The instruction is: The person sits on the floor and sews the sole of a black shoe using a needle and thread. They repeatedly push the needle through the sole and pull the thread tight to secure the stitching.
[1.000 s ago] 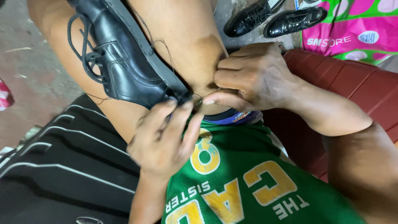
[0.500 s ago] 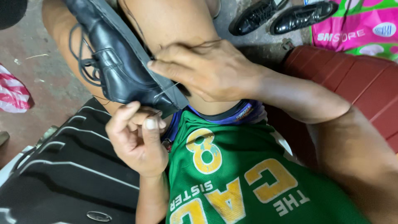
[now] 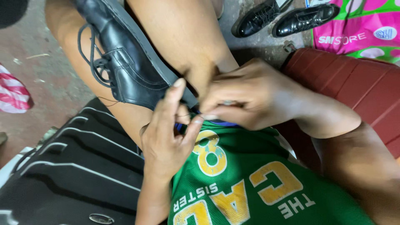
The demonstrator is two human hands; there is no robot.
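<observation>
While loose on the thigh (image 3: 83, 79), may slip left: black shoe (image 3: 125, 62), right hand (image 3: 246, 98) pinched narrow at heel, left hand (image 3: 166, 137) half-curled, touching.

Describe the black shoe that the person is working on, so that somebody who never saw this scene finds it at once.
Look at the person's bare legs in the upper middle of the view. The black lace-up shoe lies between them, heel end at the left hand and right hand. Unlike the pair of shiny black shoes standing on the floor at top right, it is single, with loose laces hanging.
</observation>
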